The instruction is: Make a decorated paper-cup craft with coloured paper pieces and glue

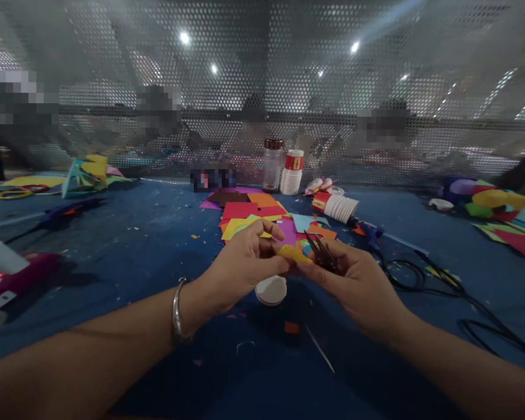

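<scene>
My left hand (251, 256), with a silver bangle at its wrist, pinches a small yellow paper piece (294, 253) between thumb and fingers. Closed around dark scissors (321, 254), my right hand (354, 280) has its thumb tip at the right end of that yellow piece. The scissor blades point up and to the left; their handles are hidden in the palm. Just under the hands is a white round object (271, 290), perhaps an upturned paper cup. A small orange-red paper square (291, 328) and a thin white strip (320, 350) lie nearer me on the blue table.
Coloured paper sheets (240, 211) spread beyond my hands. Behind them stand a clear bottle (272, 166) and stacked paper cups (291, 173); another cup stack (336, 207) lies sideways. Glue guns (370, 235) (72, 211) rest at both sides, with black cables (446, 280) at right. A perforated metal screen rises behind.
</scene>
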The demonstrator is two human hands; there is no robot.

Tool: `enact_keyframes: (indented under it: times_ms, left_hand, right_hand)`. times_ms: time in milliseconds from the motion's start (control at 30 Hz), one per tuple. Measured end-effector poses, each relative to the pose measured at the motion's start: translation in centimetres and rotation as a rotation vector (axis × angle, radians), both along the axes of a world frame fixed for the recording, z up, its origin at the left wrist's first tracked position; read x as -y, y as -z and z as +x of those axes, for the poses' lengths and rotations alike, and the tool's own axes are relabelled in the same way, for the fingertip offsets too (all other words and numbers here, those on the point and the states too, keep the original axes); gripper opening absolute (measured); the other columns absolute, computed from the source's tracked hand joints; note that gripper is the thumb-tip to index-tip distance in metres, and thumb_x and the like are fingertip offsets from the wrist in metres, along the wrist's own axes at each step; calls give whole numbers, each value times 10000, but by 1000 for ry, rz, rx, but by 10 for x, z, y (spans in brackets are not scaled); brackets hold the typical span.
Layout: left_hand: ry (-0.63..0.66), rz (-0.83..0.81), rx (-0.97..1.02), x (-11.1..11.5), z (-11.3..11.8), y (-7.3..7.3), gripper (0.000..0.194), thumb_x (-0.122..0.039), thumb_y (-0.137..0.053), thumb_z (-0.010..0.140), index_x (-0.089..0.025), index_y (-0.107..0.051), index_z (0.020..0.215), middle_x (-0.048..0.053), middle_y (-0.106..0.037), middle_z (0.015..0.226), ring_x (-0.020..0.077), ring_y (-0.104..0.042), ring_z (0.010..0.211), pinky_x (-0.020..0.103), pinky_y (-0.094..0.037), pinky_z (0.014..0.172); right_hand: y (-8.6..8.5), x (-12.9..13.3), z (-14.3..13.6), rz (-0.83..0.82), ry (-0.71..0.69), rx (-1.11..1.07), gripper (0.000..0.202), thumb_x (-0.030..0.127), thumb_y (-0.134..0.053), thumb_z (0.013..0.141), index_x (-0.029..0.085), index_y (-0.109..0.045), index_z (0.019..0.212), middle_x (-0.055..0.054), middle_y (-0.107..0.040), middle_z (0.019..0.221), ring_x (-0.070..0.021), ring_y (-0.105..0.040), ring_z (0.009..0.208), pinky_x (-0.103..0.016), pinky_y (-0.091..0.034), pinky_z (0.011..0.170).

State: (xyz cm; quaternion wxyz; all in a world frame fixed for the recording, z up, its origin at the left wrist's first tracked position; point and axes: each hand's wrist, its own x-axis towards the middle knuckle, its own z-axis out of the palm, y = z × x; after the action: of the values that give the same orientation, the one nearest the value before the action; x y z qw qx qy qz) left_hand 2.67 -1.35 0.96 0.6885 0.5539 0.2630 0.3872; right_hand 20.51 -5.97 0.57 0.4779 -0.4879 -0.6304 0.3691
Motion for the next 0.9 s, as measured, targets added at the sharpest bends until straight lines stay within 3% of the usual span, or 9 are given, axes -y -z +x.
enact_keyframes:
  times_ms: [200, 433, 533, 667, 900]
  left_hand:
    - [58, -89, 29, -5, -1, -1, 207, -242, -764, 715, -138, -611, 806, 12, -698, 735, 109, -659, 656, 246, -545, 684]
    - [87, -99, 4, -6, -1, 2, 220, -338, -754, 773, -146, -650, 744, 24, -690, 680, 133, -665, 630, 256, -542, 639]
    - [122, -128, 63, -7, -2, 2, 199, -328, -684, 807, -137, -668, 757, 55, -706, 695, 154, -684, 653, 277, -557, 669]
    - [112, -147, 103, -8, -2, 0, 114, -218, -739, 711, -138, -663, 739, 16, -680, 684, 142, -680, 661, 280, -574, 688]
    - [46, -90, -9, -4, 0, -1, 266, -335, -814, 721, -125, -651, 729, 27, -702, 709, 124, -671, 637, 245, -548, 645]
  right_hand:
    - [0, -1, 3, 69, 8, 18, 231, 376, -701, 790, 211, -571, 696, 37, -492, 643, -116, -447, 596, -247, -432, 565]
    - [-3, 2, 3, 21, 12, 40, 381, 442, -735, 773, 222, -468, 612, 49, -381, 620, -113, -354, 583, -245, -358, 527]
    - [-5, 2, 4, 17, 20, 38, 375, 475, -753, 750, 223, -504, 627, 41, -406, 632, -123, -379, 597, -258, -373, 549]
    - [-7, 0, 5, 15, 29, 51, 320, 456, -736, 760, 222, -544, 655, 40, -415, 629, -123, -378, 588, -260, -368, 546]
    - [-3, -1, 5, -16, -18, 70, 341, 423, -707, 778, 224, -478, 621, 48, -360, 630, -119, -339, 586, -253, -339, 525]
